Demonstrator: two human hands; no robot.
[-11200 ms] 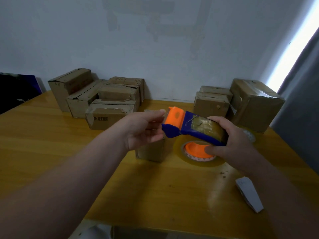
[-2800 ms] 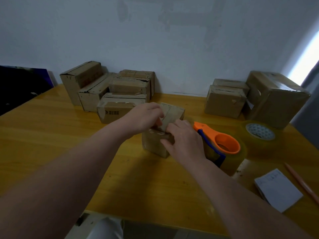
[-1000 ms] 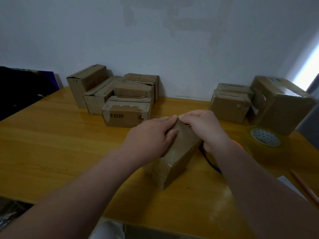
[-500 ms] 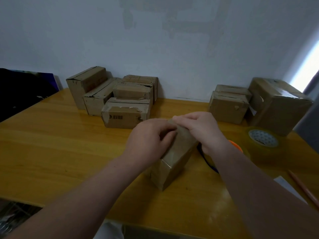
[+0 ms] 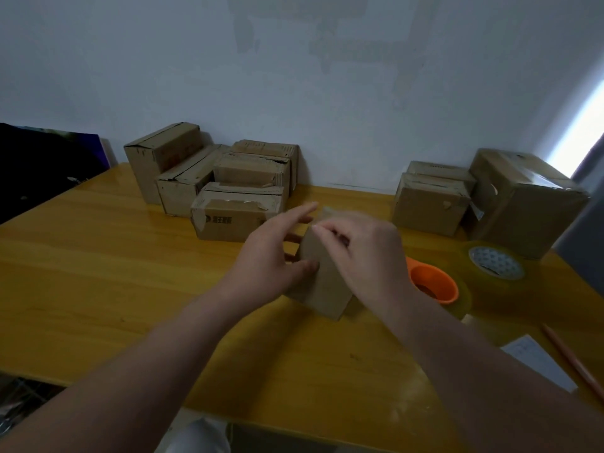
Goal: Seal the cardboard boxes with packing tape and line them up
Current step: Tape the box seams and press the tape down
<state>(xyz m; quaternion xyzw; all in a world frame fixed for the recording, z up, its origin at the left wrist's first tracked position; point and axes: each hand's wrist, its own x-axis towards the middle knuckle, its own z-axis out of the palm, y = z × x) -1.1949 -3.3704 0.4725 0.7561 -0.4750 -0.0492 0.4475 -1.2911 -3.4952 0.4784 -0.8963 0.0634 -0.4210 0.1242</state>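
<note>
On yellow wooden counter (image 5: 98, 273): left hand (image 5: 271, 256) grip clasped side of small brown cardboard box (image 5: 322, 282); right hand (image 5: 366, 256) grip curled over its top.

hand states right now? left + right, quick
Left hand: holds the small box, thumb on its near face, index finger raised.
Right hand: closed, fingers curled over the small box's top edge.

Open tabletop (image 5: 98, 273) left and front offers passage; stacked boxes (image 5: 228, 178) wall the rear left; tape dispenser (image 5: 431, 286), tape roll (image 5: 496, 266) and right-hand boxes (image 5: 428, 207) crowd the right.
</note>
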